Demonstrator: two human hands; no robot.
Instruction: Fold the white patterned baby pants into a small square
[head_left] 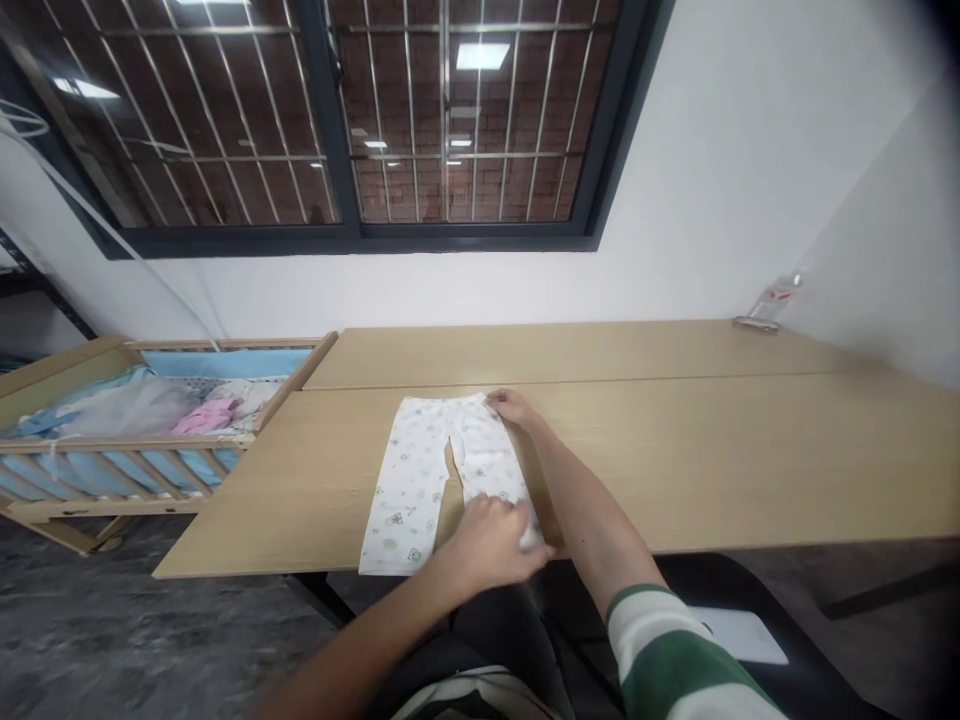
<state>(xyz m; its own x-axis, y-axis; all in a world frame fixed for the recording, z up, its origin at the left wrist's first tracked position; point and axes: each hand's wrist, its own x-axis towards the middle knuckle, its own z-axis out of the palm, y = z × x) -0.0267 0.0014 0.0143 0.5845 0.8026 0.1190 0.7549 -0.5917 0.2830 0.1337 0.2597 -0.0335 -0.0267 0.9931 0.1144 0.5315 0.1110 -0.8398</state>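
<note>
Risk first: the baby pants (417, 480) lie flat on the wooden table (750, 450) with both leg hems right at the near edge. A tug toward the body could likely drag them off onto the lap or the floor. The thin printed cloth could also bunch or skew if one hand pulls harder than the other, since they hold it at opposite ends of the same leg. The free leg, on the crib (90, 450) side, has nothing pinning it and could trail or twist.

Pose: the right hand (511, 407) reaches far forward on a straight forearm in a green-and-white striped sleeve. Its fingers are down on the waistband's right corner. I cannot tell whether it pinches the cloth or only presses it. The left hand (487, 545) comes in from the lower left, palm down and knuckles up, and angles across toward the right forearm. Its fingers are curled shut over the hem of the right-side leg and look to be gripping it.

Well apart are a plastic bottle (771, 303) on the table's far right corner and a pink garment (206, 415) in the crib.
</note>
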